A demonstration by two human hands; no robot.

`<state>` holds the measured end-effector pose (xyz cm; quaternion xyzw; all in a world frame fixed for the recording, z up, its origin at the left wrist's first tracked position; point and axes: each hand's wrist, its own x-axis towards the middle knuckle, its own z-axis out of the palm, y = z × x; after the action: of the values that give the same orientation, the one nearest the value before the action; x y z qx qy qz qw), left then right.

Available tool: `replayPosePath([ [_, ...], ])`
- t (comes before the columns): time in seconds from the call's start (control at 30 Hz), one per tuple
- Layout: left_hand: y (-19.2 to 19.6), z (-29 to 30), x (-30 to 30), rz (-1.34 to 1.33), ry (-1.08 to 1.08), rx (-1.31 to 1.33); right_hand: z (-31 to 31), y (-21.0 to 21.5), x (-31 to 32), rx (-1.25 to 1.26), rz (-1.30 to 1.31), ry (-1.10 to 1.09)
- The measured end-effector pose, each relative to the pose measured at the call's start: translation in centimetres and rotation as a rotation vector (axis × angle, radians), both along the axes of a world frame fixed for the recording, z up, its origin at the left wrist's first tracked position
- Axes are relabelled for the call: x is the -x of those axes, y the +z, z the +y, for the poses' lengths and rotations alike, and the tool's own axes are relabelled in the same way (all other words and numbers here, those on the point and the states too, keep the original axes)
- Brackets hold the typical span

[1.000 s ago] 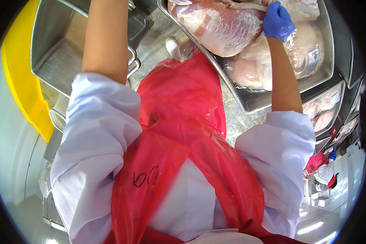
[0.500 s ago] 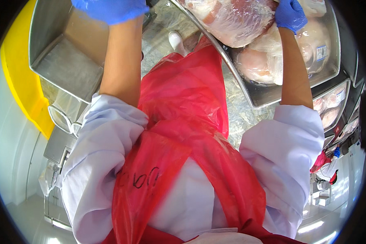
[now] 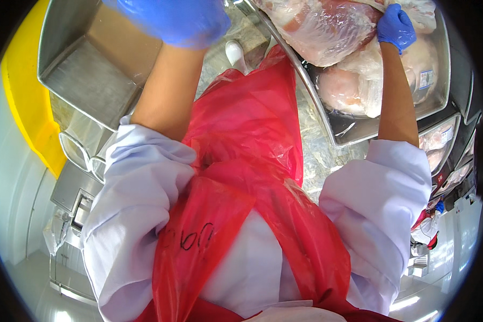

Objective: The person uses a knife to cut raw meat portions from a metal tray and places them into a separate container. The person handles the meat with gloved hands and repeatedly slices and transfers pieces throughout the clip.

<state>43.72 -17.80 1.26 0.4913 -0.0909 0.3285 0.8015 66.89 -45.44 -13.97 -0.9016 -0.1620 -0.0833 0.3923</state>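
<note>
My right hand (image 3: 396,28), in a blue glove, is closed on the clear plastic bag around a large pink piece of meat (image 3: 324,27). That meat lies at the top of a steel tub (image 3: 359,138) on the right, over other plastic-wrapped meat (image 3: 341,88). One wrapped piece bears a small white label (image 3: 425,79). My left hand (image 3: 180,20), also blue-gloved, hovers at the upper edge between two tubs. Motion smears it and the frame cuts it off, so its fingers do not show clearly. Nearest to it is the steel tub (image 3: 86,80) on the left.
A yellow panel (image 3: 24,96) curves along the far left, by a metal handle (image 3: 75,150). Wet floor (image 3: 311,137) shows between the tubs, with a white boot (image 3: 234,52). More wrapped meat (image 3: 440,140) sits at the right. A co-worker (image 3: 425,228) is far off there.
My left hand has swung right and come a little lower in the view, away from the left tub. The right hand stays on the plastic bag and has shifted slightly right.
</note>
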Motion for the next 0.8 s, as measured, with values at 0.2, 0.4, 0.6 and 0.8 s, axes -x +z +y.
replayPosePath([
  [0.2, -2.1, -2.4, 4.6, 0.058, -0.081, -0.685, 0.2, -0.8, -0.3, 0.196, 0.022, -0.063],
  [0.4, -4.3, -5.4, 5.1, -0.087, -0.297, -0.894, 0.0, -0.9, -0.8, 0.086, 0.023, -0.042],
  [0.6, -4.3, -7.6, 2.9, -0.167, -0.432, -0.93, -0.3, -1.0, -1.1, 0.121, -0.028, -0.041],
  [0.8, -4.4, -8.6, -2.0, -0.161, -0.435, -0.896, -0.2, -1.4, -1.5, 0.154, -0.025, -0.067],
])
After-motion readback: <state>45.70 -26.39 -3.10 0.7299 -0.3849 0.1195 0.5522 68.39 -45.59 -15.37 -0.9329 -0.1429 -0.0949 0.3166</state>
